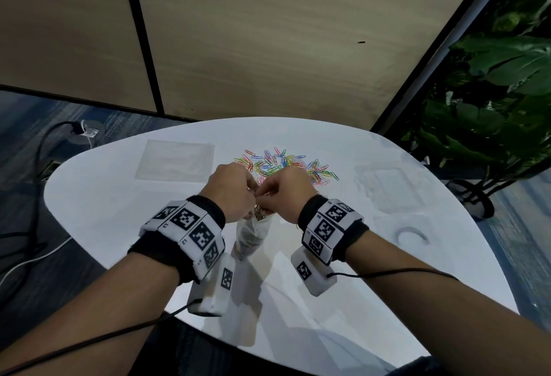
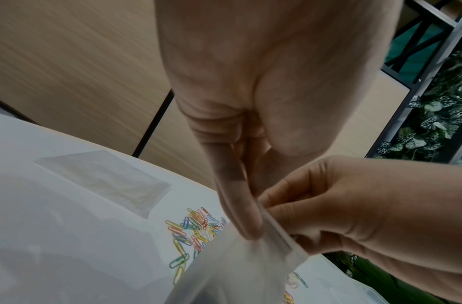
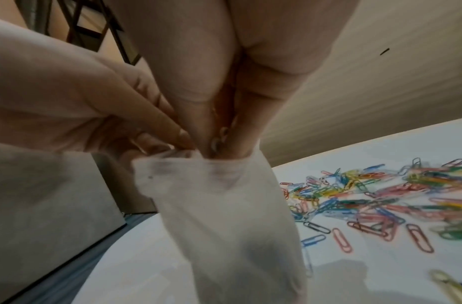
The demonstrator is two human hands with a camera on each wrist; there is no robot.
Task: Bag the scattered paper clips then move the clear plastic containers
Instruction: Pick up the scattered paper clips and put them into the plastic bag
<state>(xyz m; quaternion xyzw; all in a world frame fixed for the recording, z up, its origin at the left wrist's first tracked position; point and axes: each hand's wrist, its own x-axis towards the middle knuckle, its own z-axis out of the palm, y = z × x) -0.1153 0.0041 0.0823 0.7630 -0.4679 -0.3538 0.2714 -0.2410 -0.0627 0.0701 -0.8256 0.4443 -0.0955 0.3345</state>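
A small clear plastic bag (image 1: pixel 250 235) hangs above the white table (image 1: pixel 119 197), with some clips at its bottom. My left hand (image 1: pixel 238 194) pinches the bag's rim (image 2: pixel 279 236) between thumb and finger. My right hand (image 1: pixel 283 194) has its fingertips bunched round a few paper clips (image 3: pixel 219 139) and pushed into the bag's mouth (image 3: pixel 188 158). A heap of coloured paper clips (image 1: pixel 286 164) lies just beyond both hands. Two clear plastic containers (image 1: pixel 387 188) sit to the right, the nearer container (image 1: pixel 414 235) showing a ring shape.
A flat clear bag (image 1: pixel 176 161) lies at the table's back left. A leafy plant (image 1: pixel 492 107) stands beyond the right edge. Cables run across the floor (image 1: pixel 38 152) at left. A wooden wall panel (image 1: pixel 268 47) rises behind the table.
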